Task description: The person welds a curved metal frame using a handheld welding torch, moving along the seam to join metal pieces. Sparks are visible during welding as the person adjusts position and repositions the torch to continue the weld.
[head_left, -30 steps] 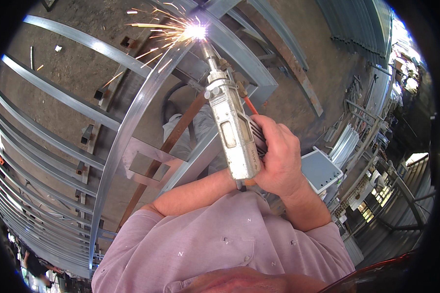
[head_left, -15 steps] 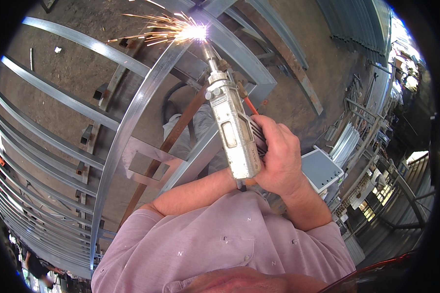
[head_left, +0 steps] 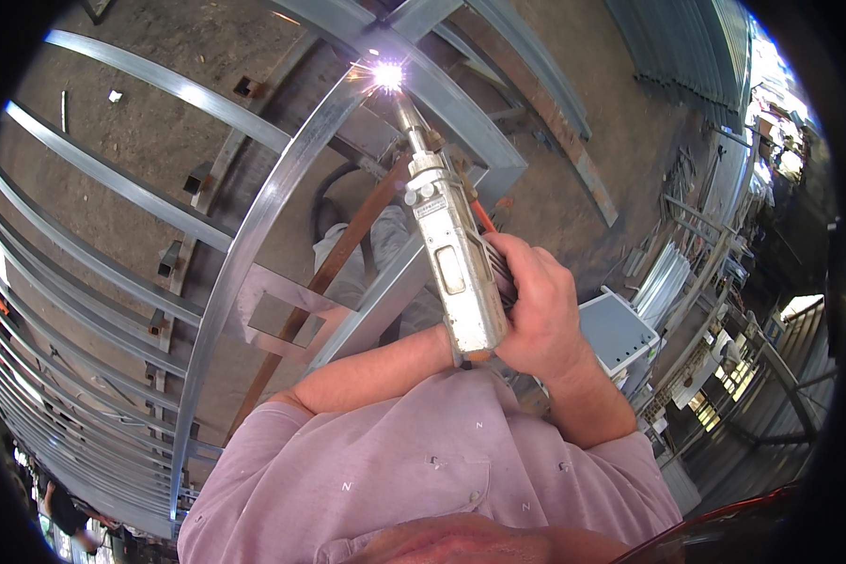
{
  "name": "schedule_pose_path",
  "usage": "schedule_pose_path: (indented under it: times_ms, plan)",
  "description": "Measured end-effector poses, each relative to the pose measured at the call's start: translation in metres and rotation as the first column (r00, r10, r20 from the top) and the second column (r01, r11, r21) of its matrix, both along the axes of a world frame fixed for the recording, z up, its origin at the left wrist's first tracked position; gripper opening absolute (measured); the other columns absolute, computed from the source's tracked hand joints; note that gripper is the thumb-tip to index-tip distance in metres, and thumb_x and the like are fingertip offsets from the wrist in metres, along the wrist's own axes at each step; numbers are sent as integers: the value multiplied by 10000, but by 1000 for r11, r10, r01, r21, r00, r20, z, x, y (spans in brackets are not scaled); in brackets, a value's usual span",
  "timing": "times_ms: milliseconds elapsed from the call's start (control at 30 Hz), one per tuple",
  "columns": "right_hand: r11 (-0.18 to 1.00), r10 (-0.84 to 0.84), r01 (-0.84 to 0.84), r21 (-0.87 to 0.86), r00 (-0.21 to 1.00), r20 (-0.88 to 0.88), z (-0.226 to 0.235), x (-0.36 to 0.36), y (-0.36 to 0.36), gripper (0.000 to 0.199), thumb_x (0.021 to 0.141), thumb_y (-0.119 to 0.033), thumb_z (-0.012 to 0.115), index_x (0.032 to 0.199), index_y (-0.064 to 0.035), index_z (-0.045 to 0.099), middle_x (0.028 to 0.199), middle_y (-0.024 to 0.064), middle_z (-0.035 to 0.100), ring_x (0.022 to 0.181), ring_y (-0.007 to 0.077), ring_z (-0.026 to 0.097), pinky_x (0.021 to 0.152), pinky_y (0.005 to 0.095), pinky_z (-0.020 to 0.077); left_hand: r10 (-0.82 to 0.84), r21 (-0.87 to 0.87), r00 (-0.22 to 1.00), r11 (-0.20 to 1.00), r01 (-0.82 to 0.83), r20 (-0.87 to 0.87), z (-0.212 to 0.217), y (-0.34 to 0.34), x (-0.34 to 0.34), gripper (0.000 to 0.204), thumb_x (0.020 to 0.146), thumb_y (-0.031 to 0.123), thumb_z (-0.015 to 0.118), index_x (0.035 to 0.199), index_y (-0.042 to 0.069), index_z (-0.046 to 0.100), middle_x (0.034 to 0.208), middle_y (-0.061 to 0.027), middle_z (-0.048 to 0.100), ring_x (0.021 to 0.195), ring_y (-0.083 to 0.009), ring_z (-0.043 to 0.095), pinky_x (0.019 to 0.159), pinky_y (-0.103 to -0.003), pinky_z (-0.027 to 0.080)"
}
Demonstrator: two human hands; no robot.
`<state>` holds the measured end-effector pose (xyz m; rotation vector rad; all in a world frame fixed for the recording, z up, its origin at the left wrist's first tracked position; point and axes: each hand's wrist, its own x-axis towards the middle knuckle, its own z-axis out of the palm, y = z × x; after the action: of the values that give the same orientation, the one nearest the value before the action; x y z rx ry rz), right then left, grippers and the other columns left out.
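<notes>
My right hand (head_left: 545,305) is wrapped round the side of a silver handheld welding gun (head_left: 461,263), whose nozzle tilts up and away from me. At its tip a bright white-violet weld spot (head_left: 387,75) glows where a galvanized steel bar (head_left: 263,193) meets a wider steel beam (head_left: 461,108). My left forearm (head_left: 385,368) crosses in front of my chest, and the hand disappears behind the rear of the gun, so its fingers are hidden. An orange-red strip (head_left: 484,216) shows beside the gun.
Parallel steel bars (head_left: 113,164) run across the left over rusty supports. A brown rusty bar (head_left: 348,235) and a plate with square cut-outs (head_left: 277,315) lie below the gun. A grey box (head_left: 616,329) and stacked metal (head_left: 667,273) stand right. Another person (head_left: 66,512) is far lower left.
The gun's tip has dropped slightly toward me along the joint, and the gun's rear has shifted a little right. The long spray of sparks has shrunk to a compact glow.
</notes>
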<state>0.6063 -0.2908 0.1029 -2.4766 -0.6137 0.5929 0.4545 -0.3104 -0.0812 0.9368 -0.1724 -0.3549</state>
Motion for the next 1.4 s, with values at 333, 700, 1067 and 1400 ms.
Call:
schedule_pose_path:
  times_ms: [333, 700, 1067, 1400]
  plan:
    - [996, 9, -7, 85, 1000, -18, 21, 23, -21, 541, 840, -166, 843, 1290, 45, 629, 1060, 202, 741, 917, 392, 730, 796, 420, 571, 68, 40, 996, 997, -70, 61, 17, -1, 42, 521, 1140, 304, 532, 1608, 124, 392, 1544, -45, 519, 1458, -168, 475, 1215, -348, 401]
    - [984, 122, -125, 130, 992, 36, 10, 84, -16, 540, 816, -153, 844, 1280, 29, 638, 996, 183, 738, 850, 369, 723, 736, 404, 560, -236, -868, 889, 415, -273, -393, 33, -1, 112, 543, 1133, 275, 549, 1620, 100, 384, 1560, -44, 520, 1463, -159, 478, 1218, -333, 404]
    - [982, 151, -152, 112, 988, 23, -6, 93, -9, 599, 818, -286, 853, 1285, 14, 627, 981, 180, 731, 820, 379, 707, 709, 437, 547, -121, -760, 931, 618, -202, -345, 20, -9, 113, 539, 1124, 264, 563, 1610, 98, 400, 1551, -47, 530, 1451, -160, 490, 1212, -332, 412]
    - [985, 144, -146, 88, 989, 26, -5, 89, -2, 611, 785, -266, 848, 1273, 14, 608, 947, 182, 712, 782, 389, 687, 685, 448, 531, -100, -712, 946, 684, -160, -309, 16, -10, 108, 536, 1116, 254, 576, 1602, 96, 415, 1543, -48, 539, 1440, -162, 501, 1206, -332, 419]
